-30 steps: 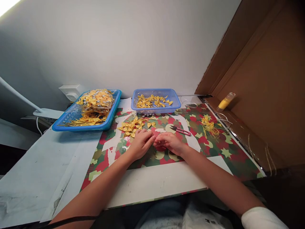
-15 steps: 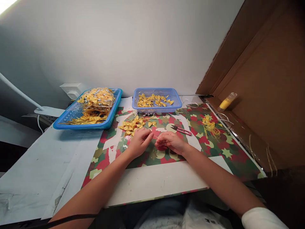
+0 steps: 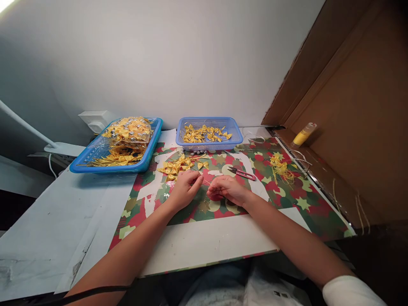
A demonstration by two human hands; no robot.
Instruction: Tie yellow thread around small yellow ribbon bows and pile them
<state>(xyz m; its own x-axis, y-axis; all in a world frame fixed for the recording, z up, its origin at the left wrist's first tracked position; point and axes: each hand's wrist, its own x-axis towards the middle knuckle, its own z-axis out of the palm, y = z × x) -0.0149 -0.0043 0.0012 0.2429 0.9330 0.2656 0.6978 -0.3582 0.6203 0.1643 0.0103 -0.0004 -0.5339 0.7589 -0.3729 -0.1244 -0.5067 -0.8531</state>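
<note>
My left hand (image 3: 185, 189) is closed in a pinch, thumb against the forefinger, above the patterned sheet. Facing it, my right hand (image 3: 230, 190) pinches too, with its fingers curled. A thin pale thread (image 3: 206, 182) spans the small gap between the two sets of fingertips. Whatever else the fingers hold is hidden. Just beyond my left hand lies a pile of yellow ribbon bows (image 3: 174, 167), some on thin gold stems. Silver beads (image 3: 192, 152) sit behind the pile. Red-handled thread snips (image 3: 242, 173) rest beyond my right hand.
A blue basket (image 3: 148, 158) at the left holds bagged bows and stems. Another blue basket (image 3: 209, 147) with bows stands against the wall. At the right are yellow thread scraps (image 3: 283, 170), a yellow-filled tube (image 3: 304, 135) and a cardboard panel (image 3: 353, 110).
My left fingertips have shifted very slightly up and away from my right ones, showing a little more thread. My right hand stays in nearly the same place.
</note>
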